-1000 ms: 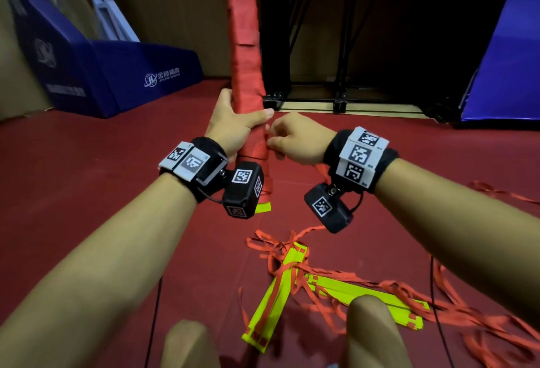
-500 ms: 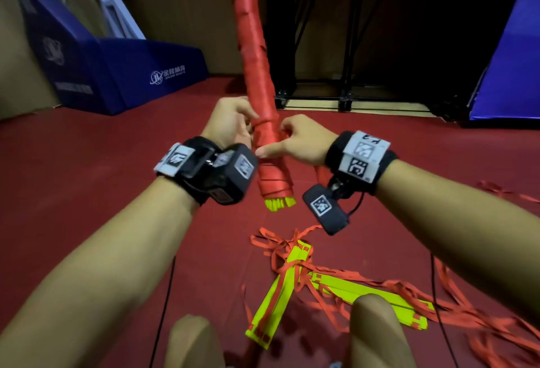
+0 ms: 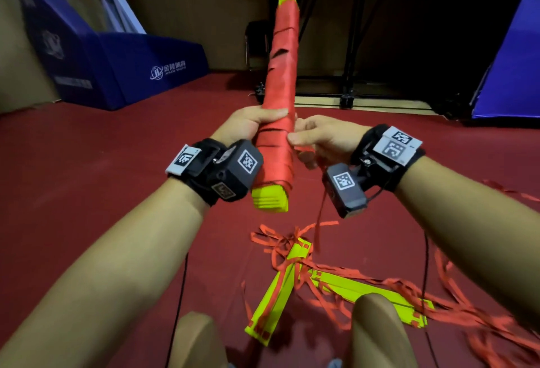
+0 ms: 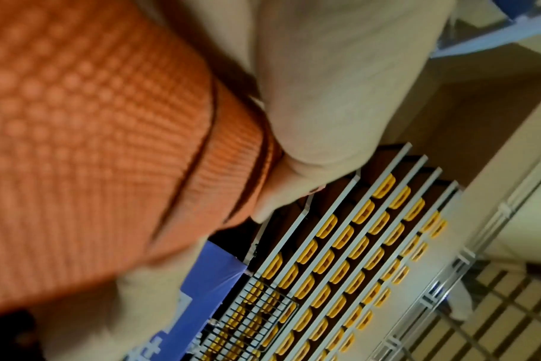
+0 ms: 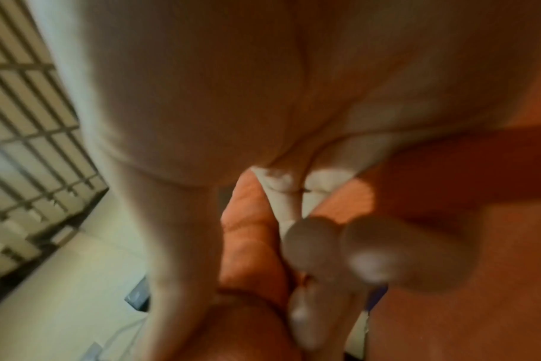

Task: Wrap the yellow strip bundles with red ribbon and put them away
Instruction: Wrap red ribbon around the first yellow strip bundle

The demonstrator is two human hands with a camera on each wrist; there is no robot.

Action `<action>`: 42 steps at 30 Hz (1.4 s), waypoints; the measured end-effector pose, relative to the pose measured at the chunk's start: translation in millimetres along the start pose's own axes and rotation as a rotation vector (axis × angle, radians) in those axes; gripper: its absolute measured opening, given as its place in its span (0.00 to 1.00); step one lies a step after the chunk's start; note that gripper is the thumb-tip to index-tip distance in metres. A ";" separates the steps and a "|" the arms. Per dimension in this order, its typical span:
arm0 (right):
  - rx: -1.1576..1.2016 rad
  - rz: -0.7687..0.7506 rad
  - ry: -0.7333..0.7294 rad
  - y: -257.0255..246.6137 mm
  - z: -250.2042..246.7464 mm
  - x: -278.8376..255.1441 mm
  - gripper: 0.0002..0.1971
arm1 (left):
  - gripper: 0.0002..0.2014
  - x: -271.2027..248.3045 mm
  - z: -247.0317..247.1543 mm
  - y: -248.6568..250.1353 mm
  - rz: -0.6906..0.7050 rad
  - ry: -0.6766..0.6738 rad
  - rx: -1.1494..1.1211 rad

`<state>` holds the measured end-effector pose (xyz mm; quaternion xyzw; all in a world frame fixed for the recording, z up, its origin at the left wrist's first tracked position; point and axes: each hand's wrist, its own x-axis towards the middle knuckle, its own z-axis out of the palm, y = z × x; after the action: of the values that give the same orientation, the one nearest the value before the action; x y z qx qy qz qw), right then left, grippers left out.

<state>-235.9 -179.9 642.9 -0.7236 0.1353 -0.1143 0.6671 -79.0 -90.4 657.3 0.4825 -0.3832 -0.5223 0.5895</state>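
Holding the wrapped bundle [image 3: 282, 81] up in front of you, your left hand [image 3: 248, 125] has its fingers and thumb curled round the lower part of it, thumb lying across the top. The bundle tilts away from you and slightly right, covered in red turns along almost its whole length, with bare yellow showing only at the near end and at the far tip. Your right hand [image 3: 321, 139] sits just beside it on the right, thumb and forefinger pinching the red ribbon [image 3: 320, 215] against the bundle's edge; a thin tail of it hangs from that hand down toward the floor [image 3: 87, 177]. In the left wrist view the woven red wrap [image 4: 93, 122] fills the frame with your fingers [image 4: 325, 85] pressed to it; the right wrist view is too blurred to add more than curled fingertips [image 5: 312, 244] against red. Below your hands, two more yellow strip bundles [image 3: 274, 297] lie on the floor in a V, tangled in loose ribbon, just ahead of your knees [image 3: 198, 341]. A blue mat [image 3: 131, 75] stands at the far left.
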 end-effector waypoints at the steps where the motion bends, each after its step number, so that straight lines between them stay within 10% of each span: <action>1: -0.112 0.042 0.053 -2.4 -3.1 -1.8 0.17 | 0.05 3.4 0.2 -2.2 0.046 0.043 0.049; 7: -0.618 0.133 0.235 -18.0 -5.9 -0.9 0.16 | 0.33 19.3 0.0 -17.8 0.276 0.258 0.122; 16: -1.030 0.009 0.615 -13.4 28.3 22.0 0.38 | 0.36 21.8 -8.4 -11.7 0.449 0.325 0.341; 21: -0.808 0.008 0.367 -6.1 23.1 21.4 0.28 | 0.27 5.8 -7.4 -3.8 0.315 0.152 -0.207; 27: -0.471 -0.039 0.203 3.5 24.9 9.3 0.18 | 0.22 -9.9 -19.2 1.8 0.170 -0.128 -0.060; 32: -0.493 0.001 0.157 4.5 26.1 6.3 0.20 | 0.36 -6.9 -21.3 -6.7 0.148 -0.087 -0.091; 42: -0.883 0.038 0.255 -3.8 22.8 5.9 0.15 | 0.32 -2.1 -19.0 -19.2 0.253 0.148 0.328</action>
<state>-222.3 -160.4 644.7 -0.9162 0.2651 -0.1215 0.2749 -65.9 -84.9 634.2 0.5569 -0.4763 -0.3379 0.5906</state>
